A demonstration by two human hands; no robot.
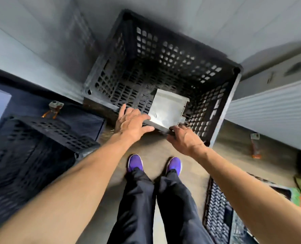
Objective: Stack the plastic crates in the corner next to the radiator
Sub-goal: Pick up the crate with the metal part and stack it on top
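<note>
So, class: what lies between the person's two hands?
In the head view, a short stretch of the crate's near rim runs between the left hand and right hand; nothing else.

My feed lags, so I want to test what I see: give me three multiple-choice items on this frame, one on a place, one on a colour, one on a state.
1. Where is the white sheet?
A. inside the corner crate
B. on the floor by the shoes
C. on the radiator

2. What colour are the shoes?
A. red
B. purple
C. white

3. What are the hands doing?
A. hanging free
B. both at the crate's near rim
C. holding the sheet

Key: 1 A, the sheet lies within the corner crate. 2 B, both toes show purple. 3 B, the left hand and right hand sit on the near rim; the radiator stands to its right.
</note>
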